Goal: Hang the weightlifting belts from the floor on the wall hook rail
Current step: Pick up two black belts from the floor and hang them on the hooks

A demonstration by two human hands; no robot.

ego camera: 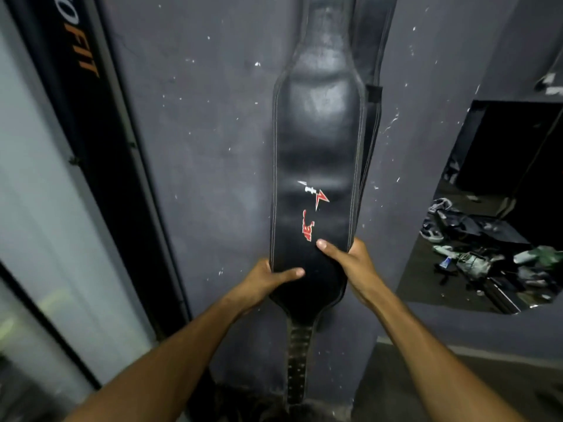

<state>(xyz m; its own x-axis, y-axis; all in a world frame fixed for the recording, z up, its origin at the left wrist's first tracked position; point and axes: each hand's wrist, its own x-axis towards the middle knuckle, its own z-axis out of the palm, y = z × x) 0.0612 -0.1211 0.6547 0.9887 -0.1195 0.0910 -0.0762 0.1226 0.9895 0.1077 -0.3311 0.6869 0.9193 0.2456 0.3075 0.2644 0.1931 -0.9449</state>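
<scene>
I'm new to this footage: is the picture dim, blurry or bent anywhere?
Head view: dim light overall; a soft sheen on the black belt; the hands gripping it look fairly sharp; the clutter at right is smeared; the wide lens bends the window frame at left.

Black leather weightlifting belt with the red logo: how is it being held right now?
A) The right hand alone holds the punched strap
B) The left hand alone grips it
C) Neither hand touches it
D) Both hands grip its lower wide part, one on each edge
D: the left hand and the right hand each grip an edge of the black leather weightlifting belt, thumbs across its front, above the punched strap.
</scene>
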